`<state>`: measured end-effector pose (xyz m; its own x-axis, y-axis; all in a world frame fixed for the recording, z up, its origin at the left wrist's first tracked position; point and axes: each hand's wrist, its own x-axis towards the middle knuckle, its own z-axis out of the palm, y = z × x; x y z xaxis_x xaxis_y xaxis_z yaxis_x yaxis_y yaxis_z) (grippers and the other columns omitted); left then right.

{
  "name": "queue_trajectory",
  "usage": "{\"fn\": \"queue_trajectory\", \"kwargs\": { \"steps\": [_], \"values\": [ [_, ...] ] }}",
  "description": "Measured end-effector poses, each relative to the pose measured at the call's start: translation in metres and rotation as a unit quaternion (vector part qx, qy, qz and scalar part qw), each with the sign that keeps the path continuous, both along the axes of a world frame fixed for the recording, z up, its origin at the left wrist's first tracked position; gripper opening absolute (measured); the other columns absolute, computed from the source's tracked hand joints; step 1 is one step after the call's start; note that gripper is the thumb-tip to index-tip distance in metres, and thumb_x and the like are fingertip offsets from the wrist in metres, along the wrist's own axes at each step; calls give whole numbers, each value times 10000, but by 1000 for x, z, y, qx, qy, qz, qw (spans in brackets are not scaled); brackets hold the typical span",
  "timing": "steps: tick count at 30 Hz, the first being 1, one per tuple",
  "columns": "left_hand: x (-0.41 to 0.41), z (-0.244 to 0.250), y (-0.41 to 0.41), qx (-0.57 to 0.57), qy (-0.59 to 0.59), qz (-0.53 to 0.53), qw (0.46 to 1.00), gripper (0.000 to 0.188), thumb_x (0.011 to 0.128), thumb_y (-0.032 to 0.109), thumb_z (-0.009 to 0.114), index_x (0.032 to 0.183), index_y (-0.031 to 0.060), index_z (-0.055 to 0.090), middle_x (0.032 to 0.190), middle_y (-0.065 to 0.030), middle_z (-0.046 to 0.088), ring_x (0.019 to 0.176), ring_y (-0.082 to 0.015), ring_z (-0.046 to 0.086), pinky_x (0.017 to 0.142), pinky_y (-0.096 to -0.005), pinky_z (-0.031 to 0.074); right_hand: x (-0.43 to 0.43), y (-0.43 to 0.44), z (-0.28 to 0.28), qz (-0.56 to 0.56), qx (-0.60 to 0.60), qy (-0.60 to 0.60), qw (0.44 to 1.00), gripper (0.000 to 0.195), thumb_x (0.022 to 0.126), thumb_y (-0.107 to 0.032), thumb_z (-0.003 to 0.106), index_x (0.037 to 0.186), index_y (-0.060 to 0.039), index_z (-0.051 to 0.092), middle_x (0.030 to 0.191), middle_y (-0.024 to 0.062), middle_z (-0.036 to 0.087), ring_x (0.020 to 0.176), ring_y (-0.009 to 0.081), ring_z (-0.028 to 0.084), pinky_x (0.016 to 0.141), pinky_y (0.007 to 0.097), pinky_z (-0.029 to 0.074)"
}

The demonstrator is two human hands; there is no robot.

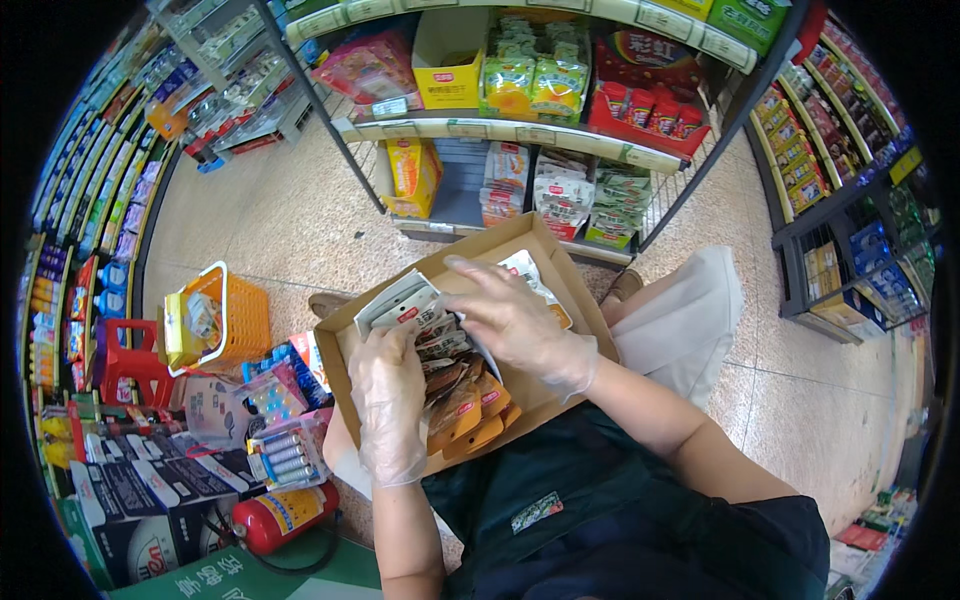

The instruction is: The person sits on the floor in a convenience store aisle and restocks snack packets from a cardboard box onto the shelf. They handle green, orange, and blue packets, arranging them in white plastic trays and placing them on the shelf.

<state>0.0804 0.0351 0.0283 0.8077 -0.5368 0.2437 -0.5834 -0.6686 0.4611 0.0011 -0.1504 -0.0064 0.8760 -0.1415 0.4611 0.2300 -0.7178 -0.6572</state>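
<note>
A shallow brown cardboard tray (592,322) rests across my lap. In its left half stands a smaller white display box (381,294) packed with snack pouches (461,409), white ones at the far end and brown-orange ones nearer me. My left hand (386,390), in a clear plastic glove, grips the left side of this box, fingertips curled over onto the white pouches; its thumb is hidden. My right hand (517,319), gloved alike, is over the box's right edge with fingers apart. Beyond it, a white and orange pouch (529,270) lies flat in the tray.
Ahead is a shelf rack (517,133) with snack packets in boxes. To my left stand an orange basket (244,319), a red plastic stool (131,360), dark cartons (142,495) and a red fire extinguisher (285,514). More stocked shelves (802,142) line the right.
</note>
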Motion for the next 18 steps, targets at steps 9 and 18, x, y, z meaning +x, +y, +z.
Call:
{"fn": "queue_trajectory", "kwargs": {
  "steps": [9, 18],
  "values": [
    [-8, 10, 7, 8, 19, -42, 999, 176, 862, -34, 650, 960, 56, 765, 957, -139, 724, 975, -356, 647, 878, -423, 511, 9, 10, 0, 4, -115, 39, 993, 261, 793, -38, 738, 1035, -134, 752, 1556, 177, 450, 1359, 373, 502, 1094, 461, 448],
    [-22, 24, 2, -288, 70, -13, 955, 602, 876, -79, 647, 1445, 73, 521, 1545, -158, 426, 1456, -320, 396, 1198, -460, 337, -1, 6, 19, 65, 223, -82, 969, 127, 959, -83, 678, 1074, -57, 728, 1292, 130, 689, 1209, 245, 642, 1028, 354, 483]
  ]
}}
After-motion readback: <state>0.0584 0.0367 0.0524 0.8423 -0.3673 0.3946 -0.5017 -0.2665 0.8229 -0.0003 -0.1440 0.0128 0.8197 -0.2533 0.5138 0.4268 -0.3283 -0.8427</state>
